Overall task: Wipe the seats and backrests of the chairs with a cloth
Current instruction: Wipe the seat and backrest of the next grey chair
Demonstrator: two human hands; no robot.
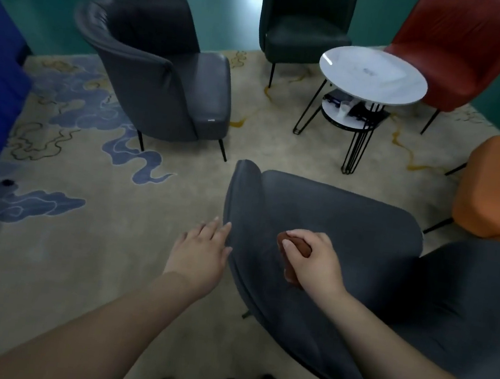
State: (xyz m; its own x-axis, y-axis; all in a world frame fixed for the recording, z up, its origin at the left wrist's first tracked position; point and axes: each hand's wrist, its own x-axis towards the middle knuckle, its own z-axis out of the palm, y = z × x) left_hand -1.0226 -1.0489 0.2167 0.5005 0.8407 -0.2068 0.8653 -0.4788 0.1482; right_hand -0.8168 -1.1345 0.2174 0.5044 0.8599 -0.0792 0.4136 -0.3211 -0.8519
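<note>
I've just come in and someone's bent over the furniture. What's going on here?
A person is wiping down chairs. Their right hand grips a bunched reddish-brown cloth against the back of the nearest dark grey upholstered chair, while the left hand rests with straight fingers on that chair's edge. Other chairs, dark grey, red and orange, stand around a small round white table on the patterned carpet.
</note>
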